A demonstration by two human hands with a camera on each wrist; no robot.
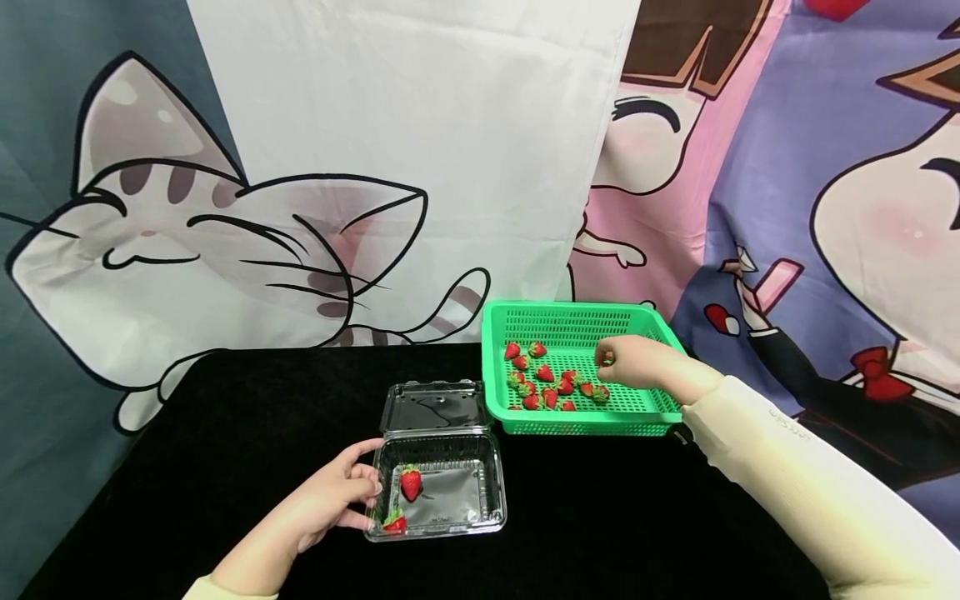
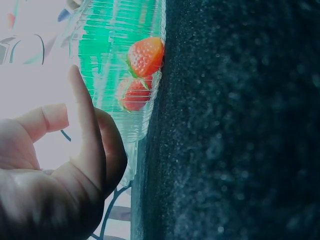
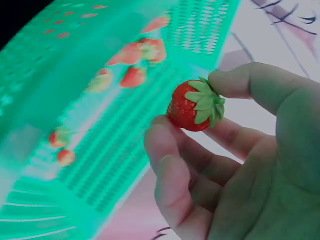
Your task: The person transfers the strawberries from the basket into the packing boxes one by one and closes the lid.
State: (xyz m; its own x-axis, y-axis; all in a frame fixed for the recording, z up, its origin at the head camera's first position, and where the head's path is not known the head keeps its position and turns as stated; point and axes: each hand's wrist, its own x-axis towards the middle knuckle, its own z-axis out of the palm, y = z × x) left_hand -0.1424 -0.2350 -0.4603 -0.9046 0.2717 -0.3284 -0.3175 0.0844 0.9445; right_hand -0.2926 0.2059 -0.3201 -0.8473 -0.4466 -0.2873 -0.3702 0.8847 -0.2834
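My right hand [image 1: 636,363] is over the green basket [image 1: 491,367], pinching a strawberry [image 3: 192,105] between thumb and fingertips; its green leaves face the thumb in the right wrist view. Several loose strawberries [image 1: 544,373] lie on the basket floor to the left of that hand. The clear plastic box [image 1: 457,492] stands in front of the basket with its hinged lid [image 1: 435,408] folded back. Inside are two strawberries, one in the middle left [image 1: 410,483] and one at the front left corner [image 1: 394,523]. My left hand [image 1: 330,498] rests loosely against the box's left side, fingers spread.
A black cloth [image 1: 225,433] covers the table under the box and basket. Behind the table hangs a printed curtain with a cartoon cat [image 1: 180,283] and cartoon figures. The lid's right edge lies close against the basket's left wall.
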